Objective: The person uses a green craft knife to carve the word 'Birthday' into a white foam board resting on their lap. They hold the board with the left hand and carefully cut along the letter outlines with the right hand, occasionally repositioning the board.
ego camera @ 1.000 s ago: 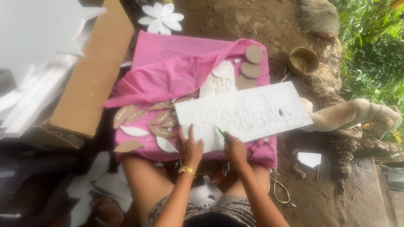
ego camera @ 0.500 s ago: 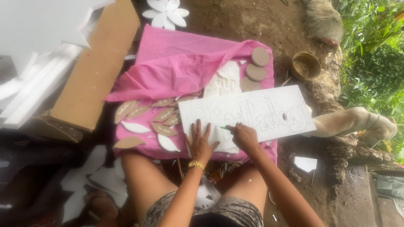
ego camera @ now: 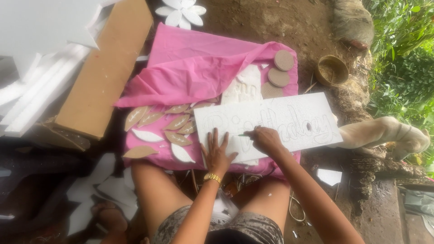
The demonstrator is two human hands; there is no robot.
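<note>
1. Board: white foam panel with outlined cursive lettering, lying flat on the pink cloth just ahead of the person's knees. Long axis runs left-right, far end tipped slightly away to the right; the lettering reads upright from the person's side.
2. Left hand: open, fingers spread, palm flat on the board's near-left corner, pinning it. Nothing gripped.
3. Right hand: closed around a thin tool, tip pointing left onto the board near the first letters. Kind of tool too small to tell.
4. Both hands sit at the board's left end; most of the lettering stretches away to the right, so the right hand is the nearer to it.
5. Around: brown and white leaf cutouts left of the board, 3 brown discs beyond it, cardboard box far left, small bowl on the dirt at right.
</note>
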